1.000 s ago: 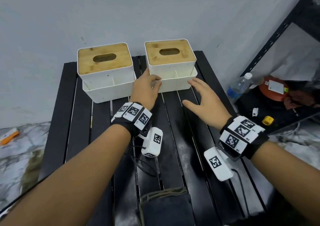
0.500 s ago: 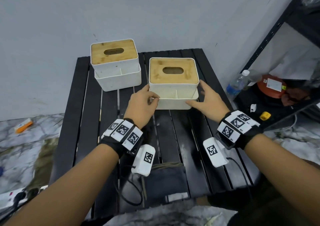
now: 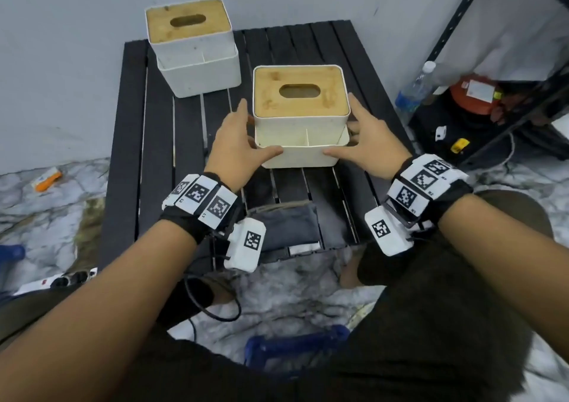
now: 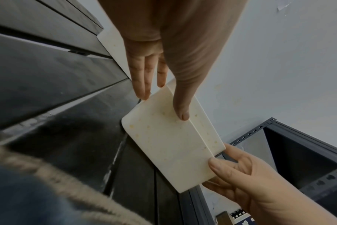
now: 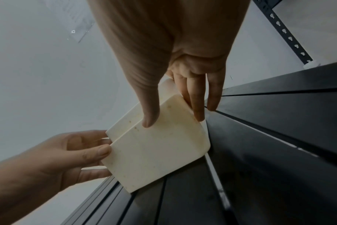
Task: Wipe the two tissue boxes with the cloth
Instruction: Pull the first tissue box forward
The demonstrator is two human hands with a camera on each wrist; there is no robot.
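Two white tissue boxes with bamboo lids stand on the black slatted table (image 3: 154, 155). The far box (image 3: 192, 47) is at the back left, untouched. The near box (image 3: 300, 115) sits mid-table between my hands. My left hand (image 3: 246, 137) grips its left front corner, thumb on the front face, fingers along the side. My right hand (image 3: 360, 140) grips the right front corner the same way. The wrist views show the near box (image 4: 173, 152) (image 5: 158, 152), stained with yellowish spots, held by both thumbs. A folded dark grey cloth (image 3: 289, 226) lies at the table's front edge, below my wrists.
A grey wall backs the table. A black metal rack (image 3: 462, 26) stands to the right, with a water bottle (image 3: 412, 90) and a red object (image 3: 474, 97) beside it. On the marble floor lie an orange item (image 3: 47, 180) and a power strip (image 3: 55, 281).
The right-hand box has come forward from the back of the table to the middle. My right hand, open beside it before, now grips its corner together with the left.
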